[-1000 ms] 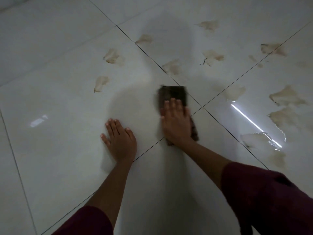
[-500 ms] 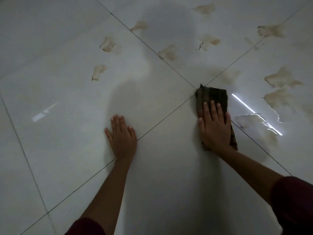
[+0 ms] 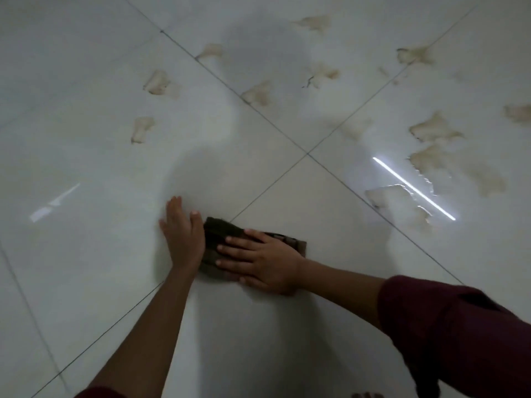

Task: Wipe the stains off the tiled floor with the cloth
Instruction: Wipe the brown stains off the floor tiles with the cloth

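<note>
A: Where's the cloth (image 3: 216, 239) rn?

B: Dark folded rag, flat on the tiled floor (image 3: 86, 254), low-center, just below the grout line (image 3: 267, 187) running toward the four-tile joint at its 1 o'clock. Right hand (image 3: 265, 261) lies on top, palm down, fingers straight and a bit spread, pointing to 9 o'clock. No pinch, just pressing.

A: Left?

B: Left hand (image 3: 184, 239) is flat on bare tile, touching the cloth's 9 o'clock edge. Fingers straight, close together, thumb out toward the rag. Looks like a brace for body weight.

A: Step?

B: Mid-wipe, I'd say, but on tile that looks clean already. Brown stains (image 3: 434, 130) sit well apart: a big cluster at 2 o'clock near the light-strip reflection (image 3: 413, 188), smaller blotches at 11–12 o'clock, e.g. (image 3: 140, 129). Most of the job seems left.

A: Next?

B: Prob needs a push back out to 2 o'clock w/ firm pressure over that wet-looking patch (image 3: 396, 202).

A: Vs 0.5 s ago?

B: The cloth was up by the tile joint, fingers pointing to 12. It's swept down-left to meet the left hand, which stayed braced.
</note>
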